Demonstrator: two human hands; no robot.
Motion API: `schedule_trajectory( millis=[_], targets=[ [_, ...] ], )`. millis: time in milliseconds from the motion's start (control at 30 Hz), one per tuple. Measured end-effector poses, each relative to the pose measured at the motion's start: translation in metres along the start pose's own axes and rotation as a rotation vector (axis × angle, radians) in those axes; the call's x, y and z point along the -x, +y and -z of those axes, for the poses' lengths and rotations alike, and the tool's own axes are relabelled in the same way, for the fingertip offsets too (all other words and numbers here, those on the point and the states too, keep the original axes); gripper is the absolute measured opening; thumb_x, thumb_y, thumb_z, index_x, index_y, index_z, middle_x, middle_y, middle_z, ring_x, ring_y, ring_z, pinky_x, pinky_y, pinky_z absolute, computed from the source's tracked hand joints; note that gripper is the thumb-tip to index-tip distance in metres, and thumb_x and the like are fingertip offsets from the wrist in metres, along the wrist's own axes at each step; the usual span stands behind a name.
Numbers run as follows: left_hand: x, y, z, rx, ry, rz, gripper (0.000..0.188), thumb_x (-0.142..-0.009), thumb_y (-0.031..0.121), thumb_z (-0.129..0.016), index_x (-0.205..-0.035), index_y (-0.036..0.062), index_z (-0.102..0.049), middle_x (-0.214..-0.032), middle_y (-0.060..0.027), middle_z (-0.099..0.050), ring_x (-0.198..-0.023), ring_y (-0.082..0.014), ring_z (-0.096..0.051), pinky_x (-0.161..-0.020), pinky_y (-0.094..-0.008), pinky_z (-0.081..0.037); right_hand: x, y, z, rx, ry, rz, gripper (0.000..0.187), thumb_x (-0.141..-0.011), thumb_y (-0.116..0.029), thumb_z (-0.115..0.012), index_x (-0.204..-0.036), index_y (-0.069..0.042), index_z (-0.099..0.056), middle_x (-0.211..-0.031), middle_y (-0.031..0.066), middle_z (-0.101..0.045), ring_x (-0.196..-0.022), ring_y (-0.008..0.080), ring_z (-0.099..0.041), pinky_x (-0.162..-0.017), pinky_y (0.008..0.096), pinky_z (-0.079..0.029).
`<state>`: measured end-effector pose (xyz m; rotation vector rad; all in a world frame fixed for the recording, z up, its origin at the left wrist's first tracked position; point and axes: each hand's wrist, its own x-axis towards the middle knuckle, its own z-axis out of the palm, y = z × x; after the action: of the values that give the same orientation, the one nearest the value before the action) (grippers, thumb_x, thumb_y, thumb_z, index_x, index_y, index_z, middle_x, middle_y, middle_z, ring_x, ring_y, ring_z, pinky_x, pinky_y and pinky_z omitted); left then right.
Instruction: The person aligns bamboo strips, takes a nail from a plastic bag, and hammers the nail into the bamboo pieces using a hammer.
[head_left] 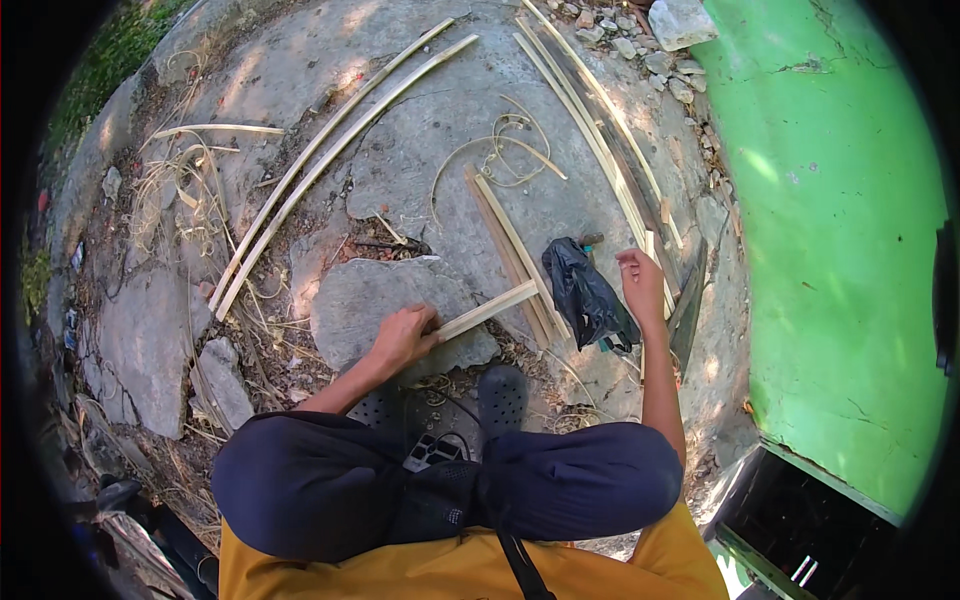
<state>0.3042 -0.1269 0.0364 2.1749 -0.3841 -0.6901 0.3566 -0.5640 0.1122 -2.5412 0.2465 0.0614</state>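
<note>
My left hand (408, 332) is closed around the near end of a short pale wooden strip (485, 312). The strip slants away to the right above a flat stone slab (375, 300), its far end over two strips lying on the ground. My right hand (640, 280) has its fingers curled on another pale wooden strip (650, 243), whose end pokes out above the hand; my palm and forearm hide much of it. Left of that hand lies a crumpled black plastic bag (582, 295), with something teal showing at its lower edge.
Long wooden strips (345, 160) lie at left; more lengths (590, 125) lie at right. Curled shavings (515, 150) and a tangle of fibres (180, 190) litter the cracked concrete. A green wall (830, 240) borders the right, with rubble (650, 55) at its far end.
</note>
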Motion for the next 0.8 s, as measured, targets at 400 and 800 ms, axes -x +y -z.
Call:
schedule_trajectory(
  millis=[400,800],
  targets=[
    [0.011,0.007,-0.032,-0.136,0.210,0.088,0.021,-0.081,0.023,-0.080,-0.093,0.0082,-0.070,-0.091,-0.0092,-0.068,-0.086,-0.0322,-0.068,-0.074,-0.0434,-0.053,0.022,-0.067,-0.132,0.192,-0.468,0.621,0.040,-0.090,-0.041,-0.071,-0.107,-0.005,-0.072,-0.100,0.0160,-0.071,-0.103,0.0363,-0.064,-0.092,0.0474,-0.046],
    [0.037,0.036,-0.015,-0.215,0.465,0.005,0.021,-0.086,0.022,-0.076,-0.101,0.0081,-0.069,-0.096,-0.0116,-0.065,-0.097,-0.0333,-0.064,-0.082,-0.0435,-0.052,0.022,-0.064,-0.146,0.091,-0.657,0.456,0.031,-0.089,-0.038,-0.071,-0.097,-0.010,-0.078,-0.087,0.0195,-0.073,-0.091,0.0392,-0.070,-0.084,0.0500,-0.050]
  ],
)
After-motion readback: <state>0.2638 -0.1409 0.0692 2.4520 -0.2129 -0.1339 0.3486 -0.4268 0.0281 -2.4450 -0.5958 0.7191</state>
